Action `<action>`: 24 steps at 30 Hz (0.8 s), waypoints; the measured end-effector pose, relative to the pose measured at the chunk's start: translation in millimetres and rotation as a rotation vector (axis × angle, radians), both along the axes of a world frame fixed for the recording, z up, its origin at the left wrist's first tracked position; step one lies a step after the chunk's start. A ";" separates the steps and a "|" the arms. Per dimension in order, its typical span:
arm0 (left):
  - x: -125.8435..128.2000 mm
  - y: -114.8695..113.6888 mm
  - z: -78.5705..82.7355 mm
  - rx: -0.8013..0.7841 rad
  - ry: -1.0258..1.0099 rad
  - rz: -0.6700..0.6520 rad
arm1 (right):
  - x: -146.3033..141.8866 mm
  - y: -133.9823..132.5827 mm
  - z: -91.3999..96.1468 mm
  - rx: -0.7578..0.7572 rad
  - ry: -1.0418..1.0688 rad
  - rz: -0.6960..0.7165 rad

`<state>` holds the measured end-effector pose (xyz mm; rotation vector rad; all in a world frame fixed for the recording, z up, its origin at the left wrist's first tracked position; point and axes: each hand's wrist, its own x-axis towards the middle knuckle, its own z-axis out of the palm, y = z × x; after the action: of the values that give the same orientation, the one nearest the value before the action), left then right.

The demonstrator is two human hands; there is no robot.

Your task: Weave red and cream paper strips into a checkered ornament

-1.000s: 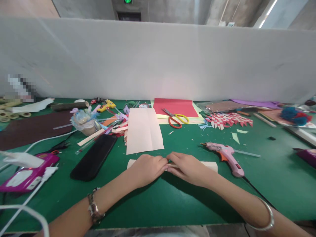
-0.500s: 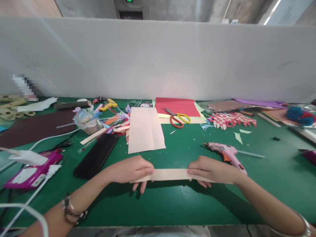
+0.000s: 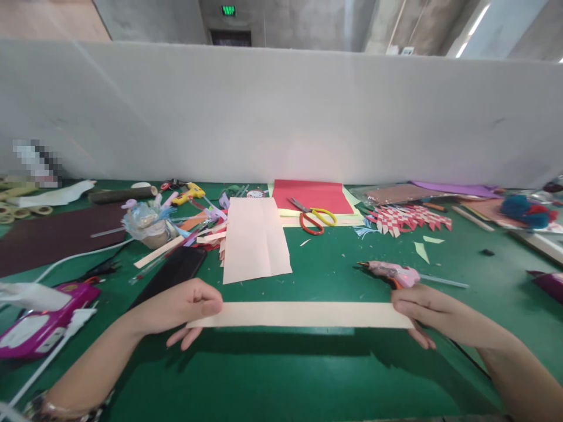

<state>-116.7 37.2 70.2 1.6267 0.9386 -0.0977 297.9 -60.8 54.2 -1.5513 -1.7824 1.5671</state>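
Observation:
A long cream paper strip (image 3: 303, 315) is stretched level above the green table, casting a shadow below it. My left hand (image 3: 187, 308) pinches its left end between thumb and fingers. At the opposite end, my right hand (image 3: 424, 310) grips the strip the same way. Just behind my right hand lies a pink glue gun (image 3: 391, 271), its handle partly hidden. Beyond the strip rests a pale pink paper sheet (image 3: 255, 240) with a crease. Scissors (image 3: 312, 215) with red and yellow handles lie on red paper (image 3: 314, 196) and pale yellow sheets.
A black phone (image 3: 176, 269) lies behind my left hand. At the far left stands a magenta power strip (image 3: 39, 328) with white cables. Woven red-and-white paper (image 3: 409, 220) and green paper scraps (image 3: 421, 252) are at right. A grey partition (image 3: 281, 111) borders the table's back.
Both hands have moved apart along the strip, left hand leftward and right hand rightward, so more of it shows between them. The view has tilted up slightly.

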 end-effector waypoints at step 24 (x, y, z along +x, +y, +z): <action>161.0 -24.4 27.3 0.295 -0.547 0.148 | -110.3 84.7 72.6 0.839 0.179 -0.397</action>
<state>44.3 12.7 97.6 1.7154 0.6602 0.5851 187.5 23.9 126.8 -1.1827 -1.5815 0.6078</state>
